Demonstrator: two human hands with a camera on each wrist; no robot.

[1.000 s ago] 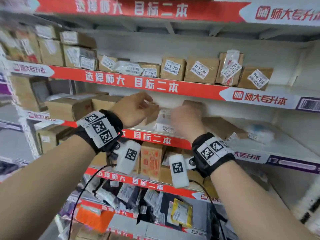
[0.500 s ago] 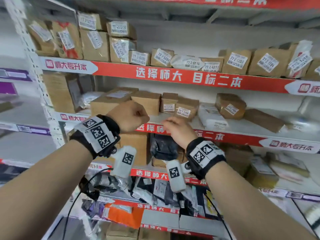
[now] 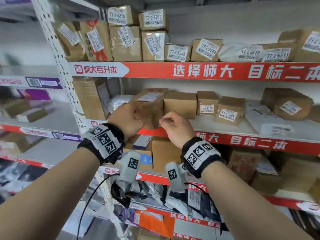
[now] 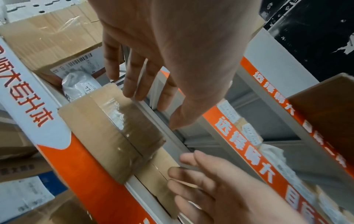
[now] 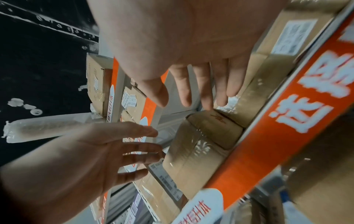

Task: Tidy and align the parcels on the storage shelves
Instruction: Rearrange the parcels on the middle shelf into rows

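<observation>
Two hands, our left hand and right hand, hover released by the taped box; judged stiff, slick-taped; grip its cardboard sides.

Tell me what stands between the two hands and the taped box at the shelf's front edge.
Nothing visible. The left hand and right hand hover open just before the taped box.

Shelf strip reads 选择师大, box label 77-2-5205, box label 77-3-1302
</observation>
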